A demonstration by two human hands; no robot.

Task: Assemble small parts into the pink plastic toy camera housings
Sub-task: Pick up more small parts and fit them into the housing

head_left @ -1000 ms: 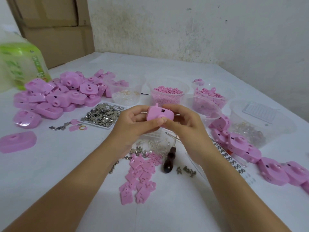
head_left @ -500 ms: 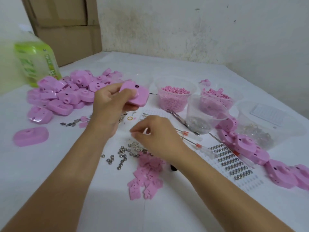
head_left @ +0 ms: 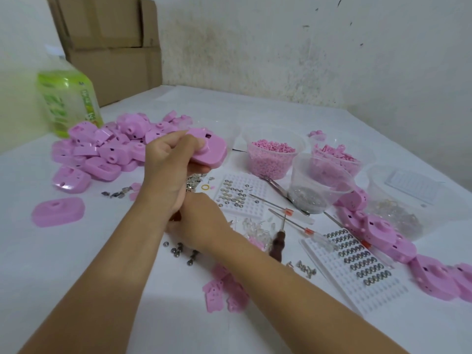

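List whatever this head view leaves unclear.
- Right hand fingertips: hidden behind the left hand and its wrist; any grip cannot be told.
- Pink housing in the left hand: near side covered by fingers.
- Edge housing at far right: cut off by the frame.
- Clear tub contents: too small and blurred.

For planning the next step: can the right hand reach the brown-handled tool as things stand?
Probably yes. The tool lies uncovered close to the right hand, with nothing on its handle; only loose clear bits lie next to it.
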